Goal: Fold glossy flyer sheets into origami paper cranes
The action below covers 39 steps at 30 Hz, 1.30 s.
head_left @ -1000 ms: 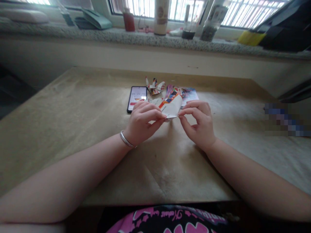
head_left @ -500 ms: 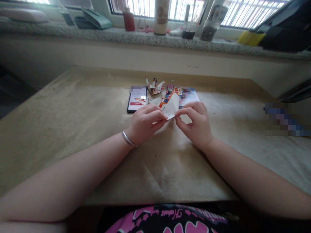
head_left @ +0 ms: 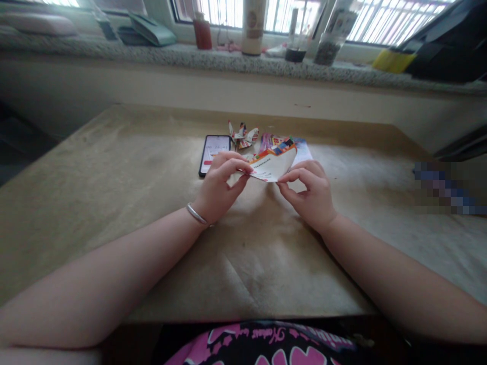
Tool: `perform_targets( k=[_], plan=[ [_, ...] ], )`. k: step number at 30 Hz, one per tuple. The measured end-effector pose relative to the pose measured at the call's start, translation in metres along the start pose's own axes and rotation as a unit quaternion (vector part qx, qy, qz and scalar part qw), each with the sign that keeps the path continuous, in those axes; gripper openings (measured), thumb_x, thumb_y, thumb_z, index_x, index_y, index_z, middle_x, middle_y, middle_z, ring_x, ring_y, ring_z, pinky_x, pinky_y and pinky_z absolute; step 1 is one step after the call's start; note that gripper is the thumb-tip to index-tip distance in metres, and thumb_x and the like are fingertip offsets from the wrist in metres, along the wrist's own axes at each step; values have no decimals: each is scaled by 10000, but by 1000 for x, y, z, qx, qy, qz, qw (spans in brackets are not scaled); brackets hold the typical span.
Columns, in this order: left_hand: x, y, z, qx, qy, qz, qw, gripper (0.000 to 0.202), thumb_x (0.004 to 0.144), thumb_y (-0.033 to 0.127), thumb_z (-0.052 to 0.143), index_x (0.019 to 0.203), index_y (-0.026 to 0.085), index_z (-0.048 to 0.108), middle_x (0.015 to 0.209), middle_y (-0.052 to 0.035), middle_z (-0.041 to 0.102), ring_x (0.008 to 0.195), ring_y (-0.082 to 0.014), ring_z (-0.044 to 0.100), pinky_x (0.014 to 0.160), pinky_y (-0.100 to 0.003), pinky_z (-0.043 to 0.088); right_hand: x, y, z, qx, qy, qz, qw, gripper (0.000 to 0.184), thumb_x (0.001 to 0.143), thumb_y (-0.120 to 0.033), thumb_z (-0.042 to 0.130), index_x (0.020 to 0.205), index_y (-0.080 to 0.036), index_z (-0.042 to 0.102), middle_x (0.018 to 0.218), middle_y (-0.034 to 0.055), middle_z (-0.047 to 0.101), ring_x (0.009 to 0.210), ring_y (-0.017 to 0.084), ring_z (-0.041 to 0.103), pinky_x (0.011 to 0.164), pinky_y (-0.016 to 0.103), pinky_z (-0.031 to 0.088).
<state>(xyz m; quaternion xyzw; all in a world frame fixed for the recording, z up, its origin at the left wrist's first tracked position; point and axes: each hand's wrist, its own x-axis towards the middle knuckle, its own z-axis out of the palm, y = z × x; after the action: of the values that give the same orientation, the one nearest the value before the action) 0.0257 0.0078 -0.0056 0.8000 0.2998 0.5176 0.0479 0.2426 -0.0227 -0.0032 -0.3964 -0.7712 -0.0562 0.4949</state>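
Now held: printed paper (head_left: 274, 167), pinched by left grip (head_left: 219, 183) and right grip (head_left: 312, 192)
Fold: probably creasing the edge between both grips
Next move: likely wants steady fingertips

Premises appear to be a room in a home. Barred windows (head_left: 391, 21) line the top of the frame. The speckled stone sill (head_left: 216, 57) below carries household clutter, including a red bottle (head_left: 202, 34), upper centre. A beige table (head_left: 133, 167), its surface creased, occupies mid-frame.
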Motion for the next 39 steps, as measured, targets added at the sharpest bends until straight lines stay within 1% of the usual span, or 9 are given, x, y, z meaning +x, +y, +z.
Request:
perform_targets(
  k=[5,15,17,21,23,25,30,35,39],
  plan=[
    [-1,-3,-2,-29,5,-6,1000,57,837,163,648,851,215,667,943,-25,593,943,-142,569,871,-322,498,-3,3,-1,0,-31,-4,1000,62,799,-213,665,741,-229,648,756,16,625,769,173,576,732,355,468],
    [-5,-6,-1,-72,-12,-45,996,73,862,287,642,876,238,695,994,-37,581,974,-145,565,838,-305,520,-4,14,-2,2,-65,51,997,42,788,-213,668,747,-221,659,733,11,645,739,166,585,647,321,472],
    [-5,-6,0,-102,-2,-71,992,95,862,305,639,878,226,688,984,-41,580,944,-141,573,763,-268,536,-4,13,-2,16,-57,61,996,36,775,-203,670,805,-220,660,787,19,648,768,169,587,612,304,473],
    [-4,-12,4,-156,28,-142,977,176,842,374,650,875,202,650,904,-33,610,844,-132,596,689,-243,538,-5,11,-1,48,-36,85,995,229,749,-179,670,971,-218,633,938,36,626,795,160,586,597,289,492],
    [-4,-15,6,-210,46,-201,956,220,845,413,640,878,199,602,809,-8,622,713,-105,597,630,-228,527,-5,9,0,59,-28,89,994,279,755,-183,664,1025,-227,609,1005,42,613,820,160,588,633,303,508],
    [-4,-16,7,-269,42,-255,928,254,832,439,646,871,204,559,821,-5,643,693,-101,612,610,-224,528,-5,9,0,58,-15,89,994,311,763,-203,664,1063,-238,590,1066,54,600,910,182,589,692,329,519],
    [-4,-11,6,-342,-32,-303,889,244,834,416,618,834,201,504,821,5,660,690,-103,639,633,-242,539,-4,8,-1,44,2,87,995,277,804,-257,642,1075,-246,588,1134,75,600,1090,234,550,833,409,496],
    [-3,-3,6,-350,-113,-323,872,199,755,305,664,790,166,525,762,6,628,655,-93,609,607,-221,509,-3,4,-4,50,-21,85,995,185,825,-260,622,1009,-245,619,1065,59,657,1037,231,578,910,449,451],
    [-3,2,7,-331,-144,-346,866,128,732,224,615,782,156,518,726,24,594,644,-77,572,601,-197,471,-2,-1,-5,42,-37,99,994,140,794,-233,634,933,-250,634,979,51,670,989,234,589,906,440,447]
  ],
)
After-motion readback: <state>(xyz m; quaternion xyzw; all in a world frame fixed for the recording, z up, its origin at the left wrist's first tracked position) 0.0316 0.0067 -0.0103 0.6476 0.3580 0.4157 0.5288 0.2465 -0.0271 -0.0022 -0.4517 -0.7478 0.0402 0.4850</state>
